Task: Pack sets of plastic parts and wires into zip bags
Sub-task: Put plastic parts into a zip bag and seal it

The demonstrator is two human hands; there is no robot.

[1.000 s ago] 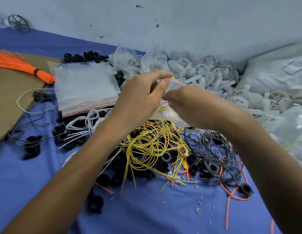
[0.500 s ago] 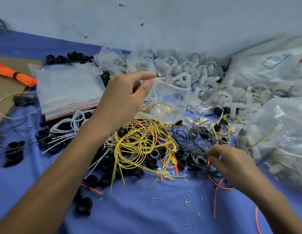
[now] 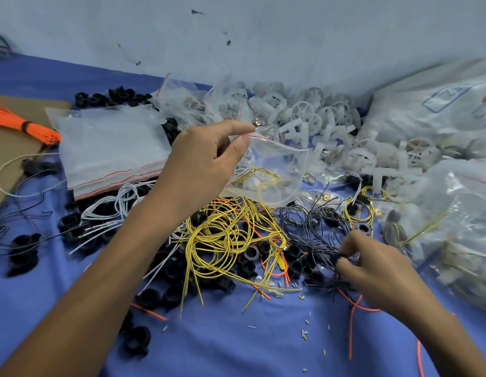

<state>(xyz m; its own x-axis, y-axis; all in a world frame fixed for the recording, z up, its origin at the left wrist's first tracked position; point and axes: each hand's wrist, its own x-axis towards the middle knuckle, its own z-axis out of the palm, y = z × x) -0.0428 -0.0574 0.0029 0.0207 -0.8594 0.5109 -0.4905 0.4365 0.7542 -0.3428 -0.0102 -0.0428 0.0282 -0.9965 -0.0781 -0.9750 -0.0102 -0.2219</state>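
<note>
the left grip (image 3: 206, 161) pinched the red zip edge of a clear zip bag (image 3: 280, 164) between thumb and forefinger, just behind the yellow wire tangle (image 3: 223, 235). the bag hung mouth up, its long axis running down toward the tangle, with a yellow coil and a white part inside. right of the tangle, the right grip (image 3: 372, 270) pinched a black piece (image 3: 338, 258) amid the black wires (image 3: 315, 224). left of the tangle lay a stack of empty zip bags (image 3: 108, 148).
</note>
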